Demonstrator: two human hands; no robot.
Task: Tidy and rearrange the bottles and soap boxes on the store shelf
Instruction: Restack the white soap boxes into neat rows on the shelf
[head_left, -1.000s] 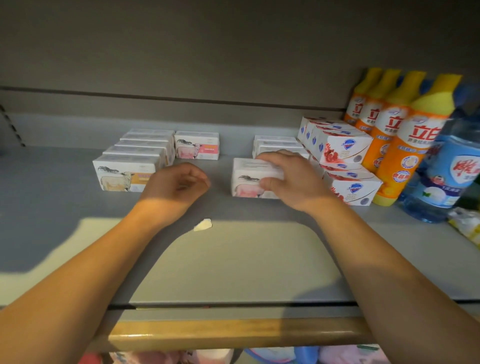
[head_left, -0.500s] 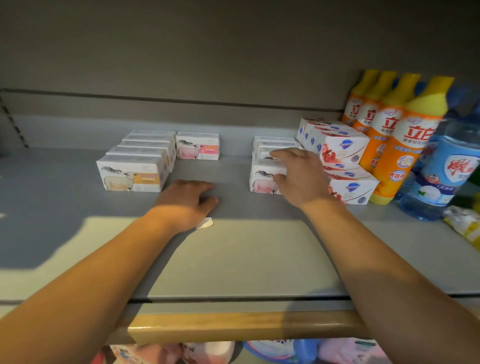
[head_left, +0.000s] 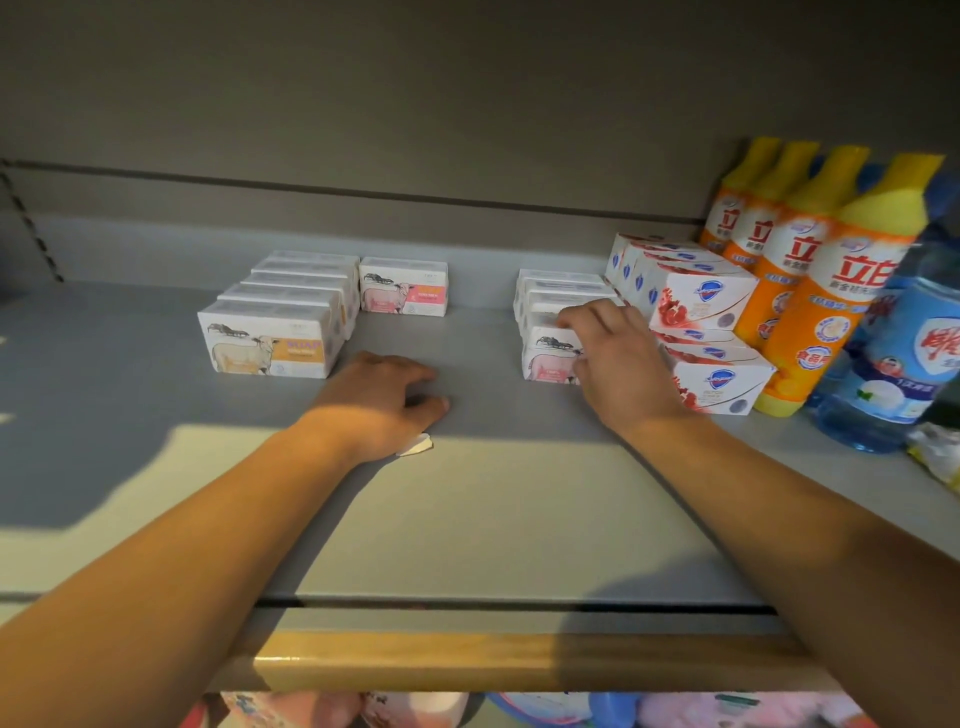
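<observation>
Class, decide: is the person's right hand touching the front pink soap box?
Touching. The head view shows the right hand with fingers curled over the top and front of the pink soap box.

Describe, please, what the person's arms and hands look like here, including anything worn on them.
Both forearms are bare as far as the frame shows: no sleeves or cuffs in view. The left hand and right hand wear no gloves, and no watch, bracelet or ring shows on wrists or visible fingers. Patches of light and shadow fall across both arms.
</observation>
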